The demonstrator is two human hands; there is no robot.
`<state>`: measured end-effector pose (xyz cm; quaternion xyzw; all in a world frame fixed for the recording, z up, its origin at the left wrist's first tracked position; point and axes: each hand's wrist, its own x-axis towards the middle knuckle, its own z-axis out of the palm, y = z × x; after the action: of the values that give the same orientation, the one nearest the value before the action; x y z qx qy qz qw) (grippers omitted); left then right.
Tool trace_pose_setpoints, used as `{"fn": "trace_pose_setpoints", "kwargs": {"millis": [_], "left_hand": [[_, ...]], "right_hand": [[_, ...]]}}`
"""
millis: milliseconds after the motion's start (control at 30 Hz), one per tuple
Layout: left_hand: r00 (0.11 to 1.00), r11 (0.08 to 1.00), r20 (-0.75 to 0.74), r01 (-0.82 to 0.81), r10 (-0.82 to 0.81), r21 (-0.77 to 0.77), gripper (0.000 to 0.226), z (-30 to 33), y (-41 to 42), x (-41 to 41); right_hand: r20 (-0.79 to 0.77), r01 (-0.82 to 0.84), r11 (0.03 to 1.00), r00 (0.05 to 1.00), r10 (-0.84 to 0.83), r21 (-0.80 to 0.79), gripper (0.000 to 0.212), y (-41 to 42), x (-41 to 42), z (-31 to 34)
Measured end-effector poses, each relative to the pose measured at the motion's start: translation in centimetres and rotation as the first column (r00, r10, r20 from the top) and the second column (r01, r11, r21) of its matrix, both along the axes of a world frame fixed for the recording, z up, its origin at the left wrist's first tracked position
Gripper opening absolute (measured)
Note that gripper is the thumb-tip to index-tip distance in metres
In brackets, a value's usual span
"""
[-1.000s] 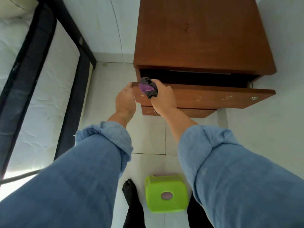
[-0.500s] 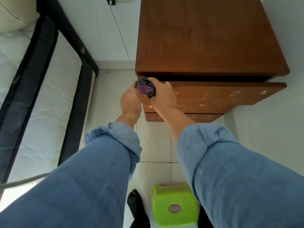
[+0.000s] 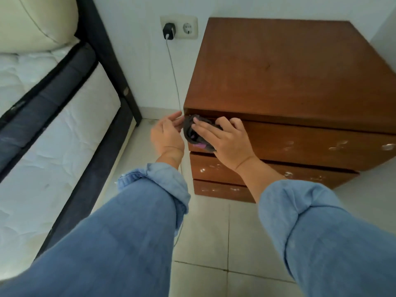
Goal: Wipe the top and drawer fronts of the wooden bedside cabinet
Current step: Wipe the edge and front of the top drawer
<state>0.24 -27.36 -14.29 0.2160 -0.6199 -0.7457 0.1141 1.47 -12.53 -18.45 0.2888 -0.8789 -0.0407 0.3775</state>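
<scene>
The wooden bedside cabinet (image 3: 289,71) stands against the wall, its top bare. Its top drawer front (image 3: 310,144) is pushed in, with two lower drawer fronts below it, all speckled with pale marks. My right hand (image 3: 225,140) presses a dark grey and purple cloth (image 3: 191,133) flat against the left end of the top drawer front, fingers straight. My left hand (image 3: 167,133) hovers just left of the cabinet's corner, fingers relaxed, fingertips near the cloth and holding nothing.
A bed with a white mattress (image 3: 42,146) and black frame (image 3: 111,61) runs along the left. A wall socket (image 3: 179,27) holds a black charger whose cable (image 3: 174,78) hangs down beside the cabinet. Pale floor tiles (image 3: 210,243) lie below my arms.
The top drawer has been pushed shut. My right hand went from gripping the bunched cloth at the drawer's edge to pressing it flat on the front. My left hand let go of the drawer.
</scene>
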Motion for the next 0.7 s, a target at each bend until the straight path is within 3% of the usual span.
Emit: {"fn": "trace_pose_setpoints", "kwargs": {"millis": [100,233,567,700], "left_hand": [[0.991,0.991,-0.133,-0.012,-0.006,-0.137,0.035,-1.3,0.1,-0.3],[0.979,0.978,-0.202,-0.026,-0.017,-0.208,0.029,-2.1,-0.3,-1.0],[0.944,0.980,-0.330,-0.035,-0.032,-0.196,0.033,-4.9,-0.8,-3.1],[0.948,0.983,-0.311,0.019,-0.076,-0.181,0.035,-5.2,-0.7,-3.2]], "right_hand": [[-0.075,-0.024,0.999,0.997,0.026,0.029,0.046,0.4,-0.9,-0.7],[-0.141,-0.075,0.995,0.986,0.084,0.068,0.051,0.9,-2.0,-0.7],[-0.354,-0.151,0.983,0.929,0.105,-0.103,0.043,0.4,-3.9,-2.7],[-0.354,-0.169,0.978,0.928,0.115,-0.126,0.043,0.2,-3.9,-2.5]]}}
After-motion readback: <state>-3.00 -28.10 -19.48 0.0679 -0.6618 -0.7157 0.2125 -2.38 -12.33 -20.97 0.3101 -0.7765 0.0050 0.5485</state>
